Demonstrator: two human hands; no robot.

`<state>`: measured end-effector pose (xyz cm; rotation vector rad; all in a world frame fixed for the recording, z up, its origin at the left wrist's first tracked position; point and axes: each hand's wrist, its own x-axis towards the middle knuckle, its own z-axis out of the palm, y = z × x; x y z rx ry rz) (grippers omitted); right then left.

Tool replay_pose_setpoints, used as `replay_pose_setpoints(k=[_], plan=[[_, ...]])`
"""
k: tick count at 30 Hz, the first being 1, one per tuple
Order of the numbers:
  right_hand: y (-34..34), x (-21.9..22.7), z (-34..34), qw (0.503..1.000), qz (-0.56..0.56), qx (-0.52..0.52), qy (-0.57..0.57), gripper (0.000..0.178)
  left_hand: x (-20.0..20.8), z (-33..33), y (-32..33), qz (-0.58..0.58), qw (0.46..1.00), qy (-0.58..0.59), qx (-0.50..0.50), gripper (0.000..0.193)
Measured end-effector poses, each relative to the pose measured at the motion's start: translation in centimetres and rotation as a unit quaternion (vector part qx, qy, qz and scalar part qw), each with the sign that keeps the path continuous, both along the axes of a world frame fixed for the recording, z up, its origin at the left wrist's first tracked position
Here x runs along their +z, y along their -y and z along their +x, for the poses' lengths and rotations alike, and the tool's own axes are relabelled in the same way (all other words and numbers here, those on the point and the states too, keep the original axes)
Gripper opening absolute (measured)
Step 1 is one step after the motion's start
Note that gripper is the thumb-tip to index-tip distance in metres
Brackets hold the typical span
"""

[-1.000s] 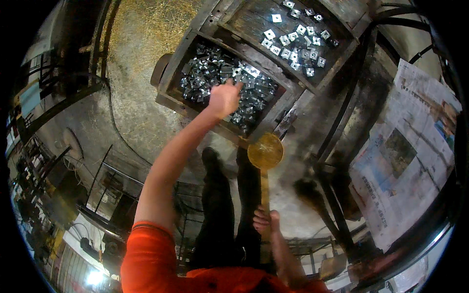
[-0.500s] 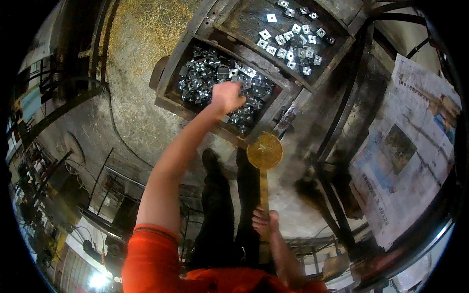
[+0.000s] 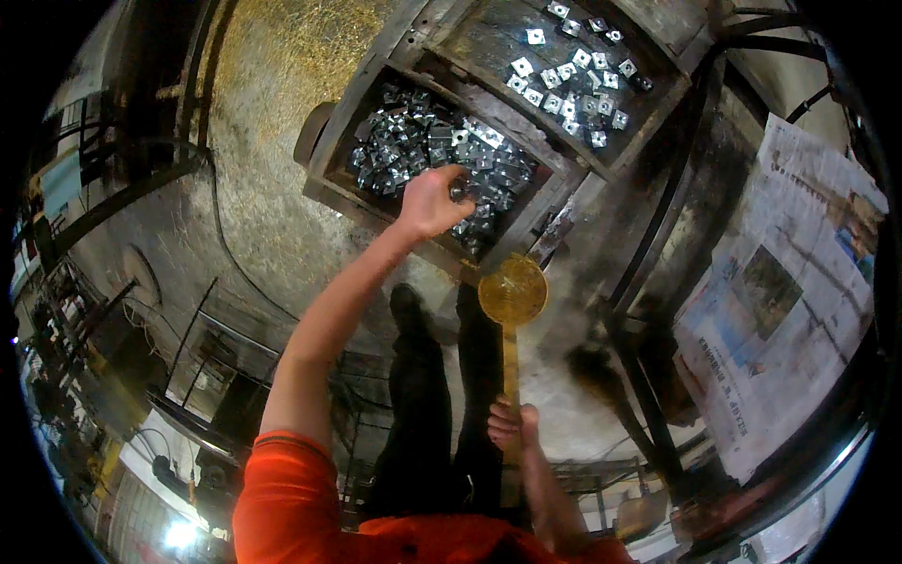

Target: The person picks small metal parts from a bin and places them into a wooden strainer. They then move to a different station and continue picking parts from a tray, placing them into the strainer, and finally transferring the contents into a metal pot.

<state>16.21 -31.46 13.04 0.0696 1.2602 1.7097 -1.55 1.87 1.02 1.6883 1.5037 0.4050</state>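
My left hand is over the near edge of a compartment heaped with small shiny metal parts. Its fingers are curled, and a bit of dark, shiny metal shows between thumb and fingers. How many pieces it holds is hidden. Lower down, my right hand is wrapped round the handle of a long-handled yellow tool with a round head. The head points away from me, just short of the compartment's near wall. Whether it is flat or hollow I cannot tell.
Beyond a divider, a second tray holds several square metal pieces with holes. Golden shavings litter the floor at far left. At right, printed paper sheets lie beside a dark metal frame. My legs are below.
The left hand has drawn back slightly toward me, and the gap between its thumb and fingers now shows. The right hand keeps its grip on the yellow tool. The view has shifted slightly.
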Motion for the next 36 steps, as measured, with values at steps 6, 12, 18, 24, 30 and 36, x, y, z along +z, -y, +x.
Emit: replay_pose_setpoints(k=[6,12,18,24,30,36], plan=[[-0.5,0.1,0.1,1.000,0.014,0.007,0.002,0.017,1.3,0.9,-0.6,0.059,0.988,-0.113,-0.088,0.036],[-0.5,0.5,0.8,0.998,-0.023,0.059,0.023,0.017,1.4,0.9,-1.3,0.054,0.993,-0.093,-0.057,0.038],[-0.5,0.3,0.9,0.998,-0.027,0.056,0.015,0.018,0.9,-1.8,-2.4,0.087,0.986,-0.127,-0.065,0.039],[0.2,-0.4,1.0,1.000,0.014,0.021,0.001,0.020,1.0,-4.9,-3.5,0.154,0.966,-0.177,-0.110,0.034],[-0.2,0.0,1.1,1.000,-0.013,0.020,-0.003,0.018,0.3,2.5,-3.4,0.062,0.947,-0.196,-0.245,0.034],[-0.6,0.7,1.3,0.997,-0.048,0.053,0.027,0.017,-5.0,7.7,-2.0,0.124,0.855,-0.275,-0.422,0.030]])
